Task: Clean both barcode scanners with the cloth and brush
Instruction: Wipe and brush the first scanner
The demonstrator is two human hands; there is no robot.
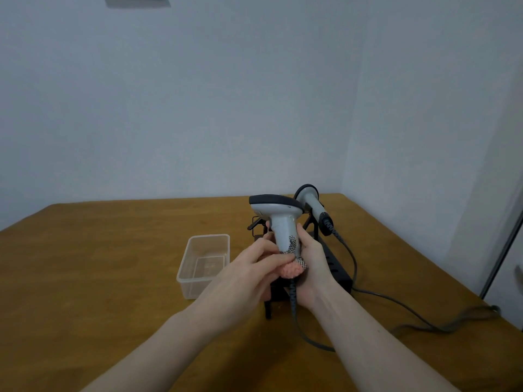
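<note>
A grey barcode scanner (278, 219) with a dark top is held upright above the table, head pointing left. My right hand (311, 264) grips its handle from the right and below. My left hand (246, 274) presses a cloth (294, 263), pink with a black-and-white checked part, against the lower handle. A second grey scanner (311, 203) rests on the black stand (334, 264) behind, its handle slanting down to the right. No brush is visible.
A clear plastic tub (205, 263) sits left of the stand on the wooden table (113, 264). Grey cables (396, 301) trail from both scanners toward the right table edge. Walls close the table's back and right sides.
</note>
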